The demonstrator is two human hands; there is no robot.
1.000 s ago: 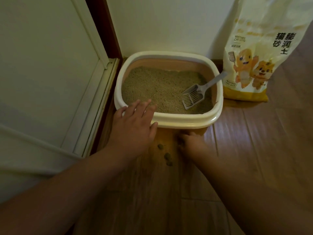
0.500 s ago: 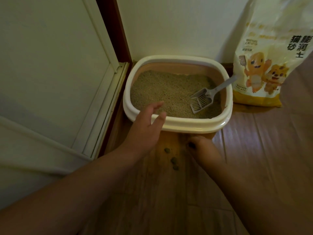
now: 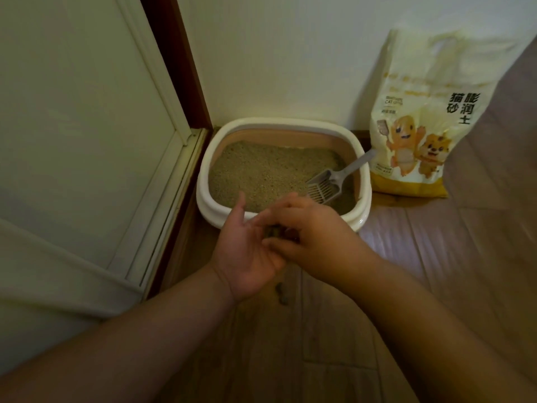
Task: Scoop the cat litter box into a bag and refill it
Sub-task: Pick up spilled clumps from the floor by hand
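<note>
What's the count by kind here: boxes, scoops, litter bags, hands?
Litter box: 1
Scoop: 1
Litter bag: 1
Hands: 2, left hand and right hand
Total: 5

Both forearms are bare to the frame's edge, with no sleeves, gloves, rings or watch showing.

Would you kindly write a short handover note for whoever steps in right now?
Left hand: open, palm up, in front of the litter box.
Right hand: its grip pinches a dark clump over the left palm.
Scoop lies in the litter, handle on the right rim. Litter bag stands against the wall, right of the box.
Done: one clump off the floor.
Left: more clumps on the floor; scooping; refill. No waste bag in view.
</note>
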